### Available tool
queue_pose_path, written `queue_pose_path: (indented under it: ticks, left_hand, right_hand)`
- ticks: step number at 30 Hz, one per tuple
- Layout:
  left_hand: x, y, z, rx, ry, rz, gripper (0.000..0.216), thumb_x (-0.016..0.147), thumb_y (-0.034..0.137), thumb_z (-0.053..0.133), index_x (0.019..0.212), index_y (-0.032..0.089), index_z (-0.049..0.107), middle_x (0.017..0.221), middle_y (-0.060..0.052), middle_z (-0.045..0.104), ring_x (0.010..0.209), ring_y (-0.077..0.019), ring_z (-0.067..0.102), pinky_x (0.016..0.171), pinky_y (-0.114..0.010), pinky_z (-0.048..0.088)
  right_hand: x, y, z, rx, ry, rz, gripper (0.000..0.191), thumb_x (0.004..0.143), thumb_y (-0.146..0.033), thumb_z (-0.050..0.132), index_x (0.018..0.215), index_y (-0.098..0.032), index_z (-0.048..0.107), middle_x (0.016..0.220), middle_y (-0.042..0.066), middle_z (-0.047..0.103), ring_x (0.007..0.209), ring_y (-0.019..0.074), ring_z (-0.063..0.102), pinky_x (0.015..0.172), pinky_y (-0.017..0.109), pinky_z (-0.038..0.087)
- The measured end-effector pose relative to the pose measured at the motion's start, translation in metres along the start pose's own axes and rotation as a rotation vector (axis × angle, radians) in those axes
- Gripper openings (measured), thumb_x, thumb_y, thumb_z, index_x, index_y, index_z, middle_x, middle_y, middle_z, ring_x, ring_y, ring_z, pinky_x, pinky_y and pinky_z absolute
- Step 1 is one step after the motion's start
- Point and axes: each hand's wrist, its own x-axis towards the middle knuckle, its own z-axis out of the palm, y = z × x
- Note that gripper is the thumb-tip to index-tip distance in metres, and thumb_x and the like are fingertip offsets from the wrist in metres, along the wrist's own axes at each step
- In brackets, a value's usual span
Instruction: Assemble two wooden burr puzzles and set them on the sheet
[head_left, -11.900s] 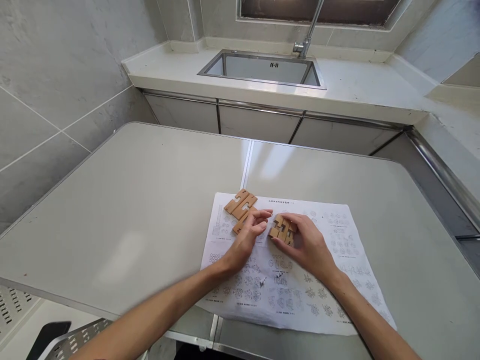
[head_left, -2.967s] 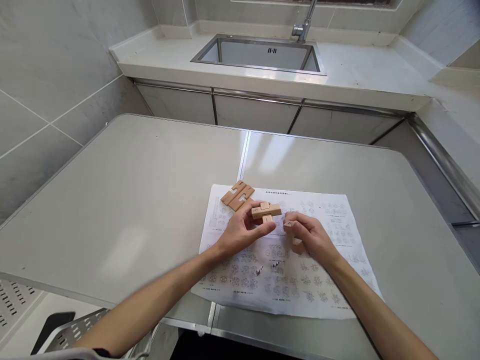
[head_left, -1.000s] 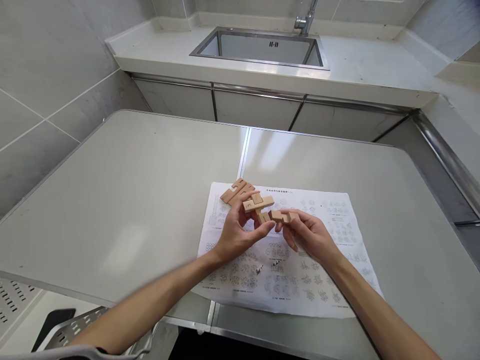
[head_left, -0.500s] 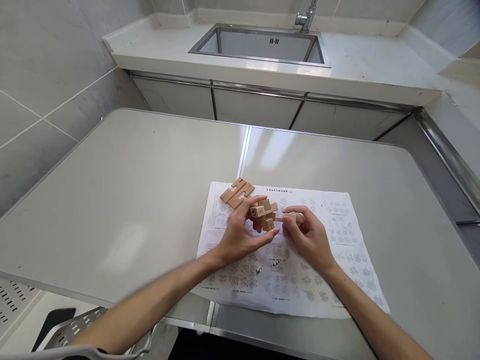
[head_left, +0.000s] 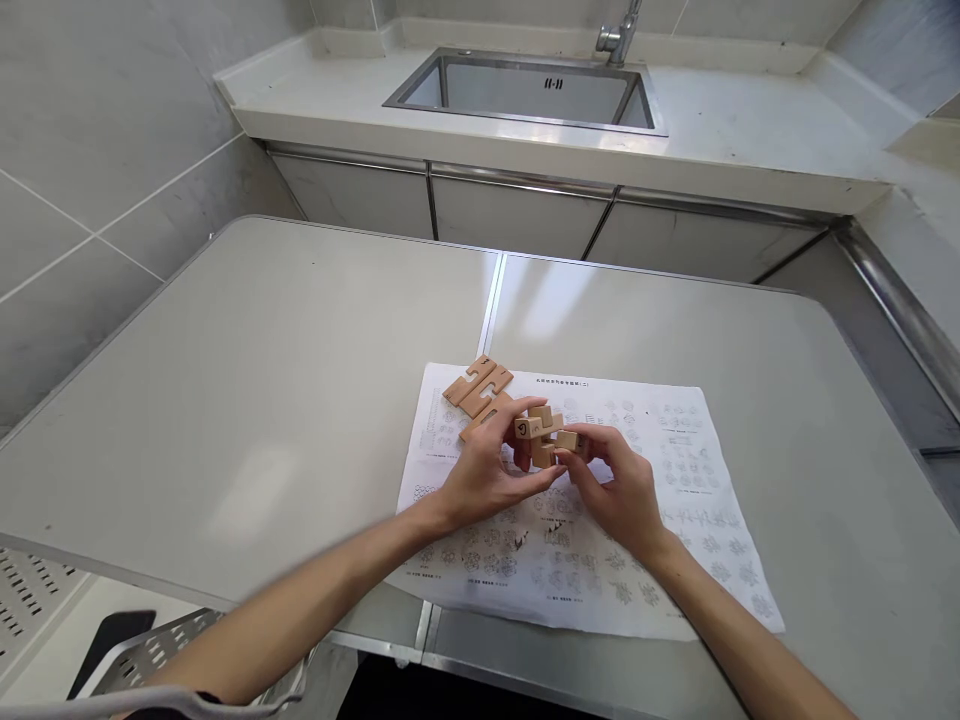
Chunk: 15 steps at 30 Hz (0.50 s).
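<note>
My left hand (head_left: 487,465) is closed round a small cluster of interlocked wooden puzzle pieces (head_left: 537,428), thumb below and fingers above. A marked block end faces me on its left side. My right hand (head_left: 613,485) pinches a single wooden puzzle piece (head_left: 568,440) at the cluster's right side; whether it is seated in the cluster I cannot tell. Just left of and behind my left hand lie flat notched wooden pieces (head_left: 477,388) with dark marks, partly covered by that hand. Under both hands is a printed sheet (head_left: 592,590) of small line diagrams.
The sheet lies across the seam of a grey folding table (head_left: 187,400). Beyond the table's far edge stand a counter (head_left: 750,120) with a sink (head_left: 517,120) and a faucet (head_left: 616,42). At lower left, a dark flat object (head_left: 112,640) sits beside a perforated metal rack (head_left: 169,650).
My right hand has moved left, bringing its piece up against the cluster. The left hand has shifted slightly right, and more of a flat wooden piece shows behind it.
</note>
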Motion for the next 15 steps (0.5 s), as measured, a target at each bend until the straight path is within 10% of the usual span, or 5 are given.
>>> queue_pose_path:
  ticks: [15]
  left_hand:
    - [-0.0006, -0.0092, 0.0026, 0.125, -0.021, 0.070, 0.068, 0.083, 0.046, 0.089, 0.141, 0.026, 0.060, 0.102, -0.001, 0.057, 0.067, -0.0090, 0.052, 0.057, -0.023, 0.052]
  right_hand:
    - [0.0035, 0.0026, -0.0049, 0.042, -0.063, -0.094, 0.023, 0.102, -0.020, 0.067, 0.124, -0.026, 0.066, 0.083, 0.000, 0.066, 0.068, 0.0169, 0.060, 0.064, 0.030, 0.054]
